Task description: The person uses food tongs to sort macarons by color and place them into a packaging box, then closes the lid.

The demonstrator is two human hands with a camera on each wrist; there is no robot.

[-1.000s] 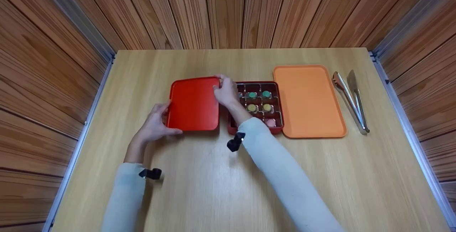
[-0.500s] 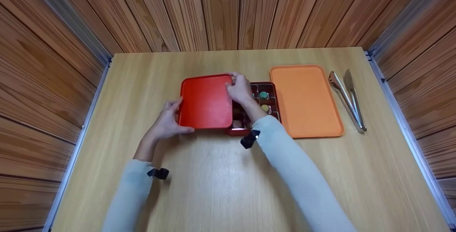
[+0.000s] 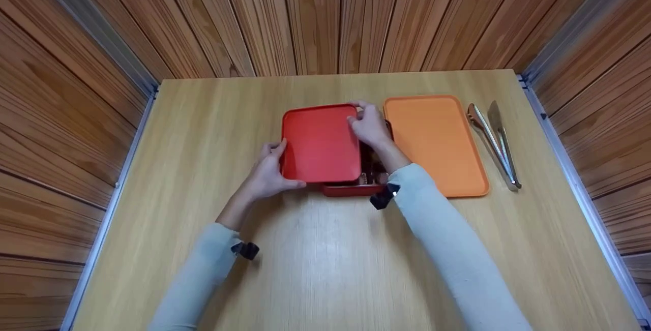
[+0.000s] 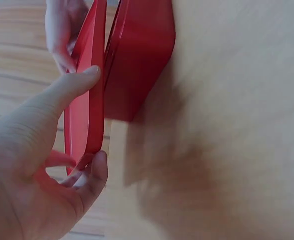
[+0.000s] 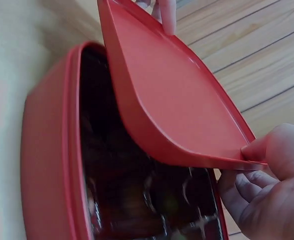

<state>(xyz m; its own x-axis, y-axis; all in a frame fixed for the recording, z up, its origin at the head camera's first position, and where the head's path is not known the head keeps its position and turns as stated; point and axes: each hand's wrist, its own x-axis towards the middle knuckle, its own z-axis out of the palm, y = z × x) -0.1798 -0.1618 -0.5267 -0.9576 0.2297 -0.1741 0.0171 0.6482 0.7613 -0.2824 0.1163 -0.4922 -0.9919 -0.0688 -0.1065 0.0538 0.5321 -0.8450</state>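
Note:
Both hands hold a square red lid (image 3: 321,144) above a red box (image 3: 351,189). My left hand (image 3: 269,172) grips the lid's left side, its thumb along the near edge in the left wrist view. At the far right corner, my right hand (image 3: 372,126) pinches the rim between thumb and fingers. The lid covers the left and middle of the box and sits tilted over it in the right wrist view, with a gap between them. Inside the box a dark divided insert (image 5: 151,205) shows, its contents mostly hidden by the lid and right arm.
An orange tray (image 3: 435,143) lies directly right of the box. Further right, metal tongs (image 3: 492,143) and a metal utensil with a flat blade (image 3: 501,135) lie side by side on the wooden table (image 3: 325,265). Wood-panelled walls (image 3: 305,21) enclose the back and sides.
Both hands have carried the lid rightward, from beside the box to over most of it. The sweets in the compartments, visible earlier, are now largely covered.

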